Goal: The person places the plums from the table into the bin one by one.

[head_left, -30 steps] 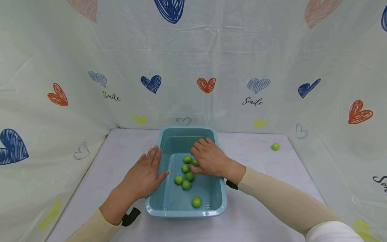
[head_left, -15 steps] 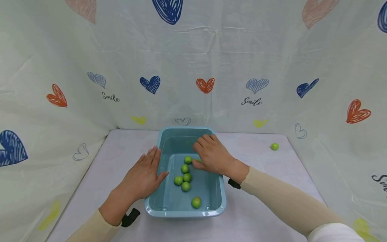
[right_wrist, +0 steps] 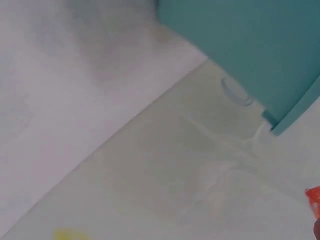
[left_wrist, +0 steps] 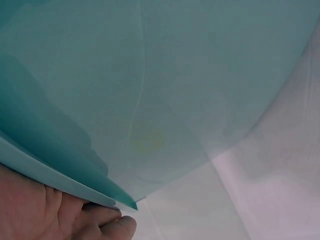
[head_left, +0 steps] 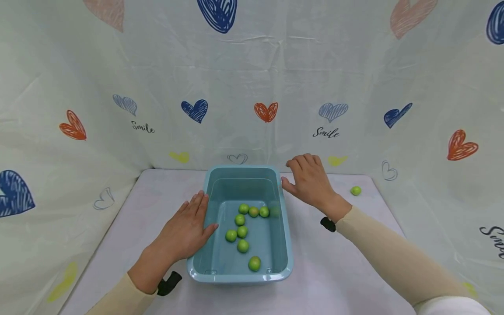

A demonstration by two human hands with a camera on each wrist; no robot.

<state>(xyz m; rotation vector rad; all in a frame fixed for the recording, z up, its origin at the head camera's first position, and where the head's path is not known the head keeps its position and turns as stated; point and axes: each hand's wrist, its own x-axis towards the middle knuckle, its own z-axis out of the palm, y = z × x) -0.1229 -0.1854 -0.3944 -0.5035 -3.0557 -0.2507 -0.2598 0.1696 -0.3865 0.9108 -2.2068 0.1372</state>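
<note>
A light blue plastic basin [head_left: 238,278] stands mid-table in the head view, with several small green limes [head_left: 242,231] loose on its floor. My left hand [head_left: 184,229] rests along the basin's left rim, fingers straight and thumb over the inside. The left wrist view shows some of its fingers [left_wrist: 114,226] beside the rim. Just beyond the right rim, my right hand [head_left: 309,181] is raised with loosely bent fingers and holds nothing. From the right wrist view, the basin's outer wall [right_wrist: 250,40] fills the upper right; only a sliver of the hand shows.
A single lime [head_left: 355,190] lies near the back right corner of the white-covered table [head_left: 334,271]. Behind and at both sides hangs a pale curtain [head_left: 232,65] printed with hearts and the word "Smile".
My right hand has lifted out of the basin and moved right past its rim, uncovering limes near the right wall. One lime near the middle has rolled slightly forward. The left hand stays put.
</note>
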